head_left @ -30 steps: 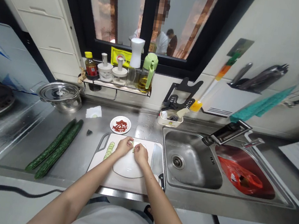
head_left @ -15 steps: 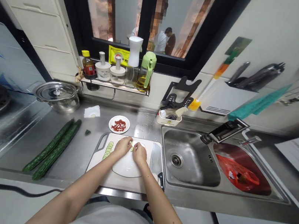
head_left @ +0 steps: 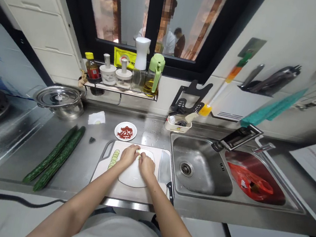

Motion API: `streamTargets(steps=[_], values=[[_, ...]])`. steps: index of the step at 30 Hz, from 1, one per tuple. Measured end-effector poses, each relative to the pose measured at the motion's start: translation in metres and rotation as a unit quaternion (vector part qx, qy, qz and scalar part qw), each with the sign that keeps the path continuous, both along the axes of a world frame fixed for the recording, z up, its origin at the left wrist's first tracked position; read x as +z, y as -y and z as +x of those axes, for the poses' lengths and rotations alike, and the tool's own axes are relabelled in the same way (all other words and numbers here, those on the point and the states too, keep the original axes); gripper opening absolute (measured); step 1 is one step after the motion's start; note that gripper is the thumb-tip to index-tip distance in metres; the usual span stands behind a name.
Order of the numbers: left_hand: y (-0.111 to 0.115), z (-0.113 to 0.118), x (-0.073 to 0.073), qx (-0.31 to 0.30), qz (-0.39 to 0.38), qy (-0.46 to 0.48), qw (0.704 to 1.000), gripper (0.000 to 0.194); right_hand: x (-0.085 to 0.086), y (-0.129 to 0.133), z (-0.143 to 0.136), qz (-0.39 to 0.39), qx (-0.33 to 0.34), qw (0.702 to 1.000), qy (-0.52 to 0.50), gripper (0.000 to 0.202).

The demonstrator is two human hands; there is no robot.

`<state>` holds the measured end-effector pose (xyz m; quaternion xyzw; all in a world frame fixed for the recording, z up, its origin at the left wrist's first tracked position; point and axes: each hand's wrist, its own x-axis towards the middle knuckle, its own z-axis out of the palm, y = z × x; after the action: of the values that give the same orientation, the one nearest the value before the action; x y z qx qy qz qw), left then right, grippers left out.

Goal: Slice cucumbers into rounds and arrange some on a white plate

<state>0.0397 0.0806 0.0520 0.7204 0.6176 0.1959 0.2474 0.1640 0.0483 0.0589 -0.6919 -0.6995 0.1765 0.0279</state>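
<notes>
Above the far part of a white plate (head_left: 134, 178), my left hand (head_left: 128, 156) and my right hand (head_left: 146, 164) meet with their fingertips pinched together. A bit of pale green cucumber slice (head_left: 138, 151) shows between them; the fingers hide most of it. The plate rests on a white cutting board (head_left: 98, 177). Left of the plate, overlapping cucumber slices (head_left: 114, 158) lie in a row on the board. A knife (head_left: 165, 167) lies flat along the board's right side, its black handle toward me.
Two whole cucumbers (head_left: 58, 159) lie to the left. Behind the board stands a small plate of chopped red pieces (head_left: 125, 131). A lidded steel pot (head_left: 59, 100) is at the back left, a double sink (head_left: 206, 169) at the right. Seasoning bottles (head_left: 122, 78) line a wall rack.
Both hands stay over the plate, with the right fingertips shifted slightly to the left, closer to the left hand. Less of the cucumber slice shows. The view has shifted very slightly.
</notes>
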Motion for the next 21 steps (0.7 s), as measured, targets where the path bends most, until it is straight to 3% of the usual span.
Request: streamTargets(steps=[21], values=[[-0.0015, -0.0012, -0.0010, -0.008, 0.013, -0.007, 1.000, 0.025, 0.0008, 0.0006, -0.0002, 0.004, 0.023, 1.000, 0.020, 0.033]])
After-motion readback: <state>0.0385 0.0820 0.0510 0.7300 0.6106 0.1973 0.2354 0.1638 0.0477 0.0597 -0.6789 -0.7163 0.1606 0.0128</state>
